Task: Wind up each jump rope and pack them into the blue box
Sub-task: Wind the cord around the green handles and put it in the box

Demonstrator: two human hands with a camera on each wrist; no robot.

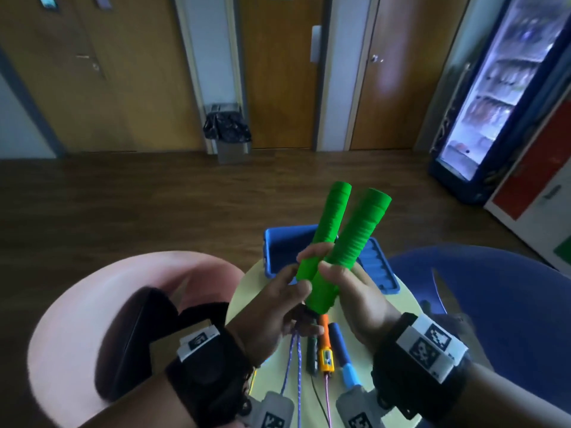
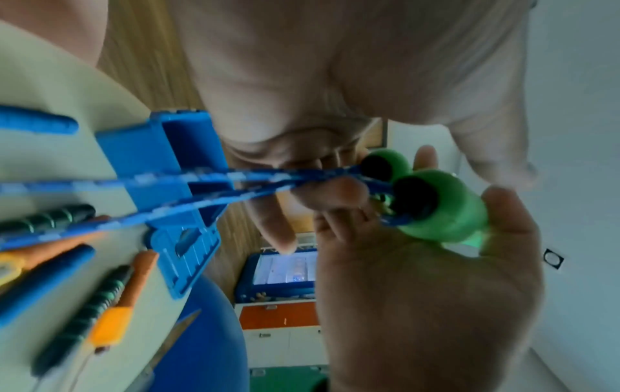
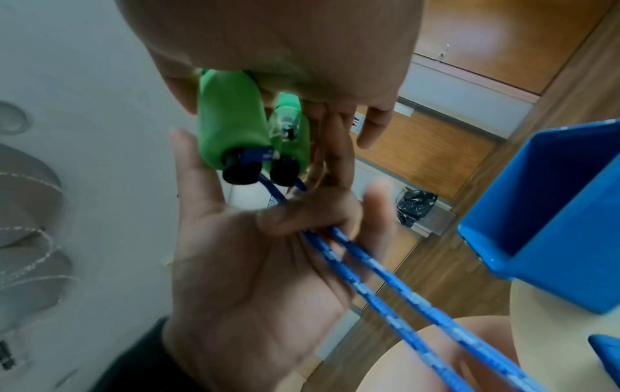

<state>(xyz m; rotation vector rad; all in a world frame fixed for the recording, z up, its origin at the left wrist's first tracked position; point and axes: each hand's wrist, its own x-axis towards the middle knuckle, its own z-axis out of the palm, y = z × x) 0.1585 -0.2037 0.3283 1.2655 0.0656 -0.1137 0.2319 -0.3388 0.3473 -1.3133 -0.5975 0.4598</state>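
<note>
your left hand [image 1: 272, 307] and right hand [image 1: 355, 291] both grip the two green handles [image 1: 340, 242] above the round table [image 1: 244, 291]; blue rope [image 3: 396, 286] trails down through your left fingers. blue box [image 1: 278, 248] sits at the table's far edge, spare handles [image 1: 327, 350] near you.

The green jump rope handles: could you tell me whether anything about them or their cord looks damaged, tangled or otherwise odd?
Nothing stands out. Both hands hold the two green handles together, tops splayed slightly apart over the blue box. The blue cord runs from each handle in two straight, separate strands, no visible knots or fraying.
</note>
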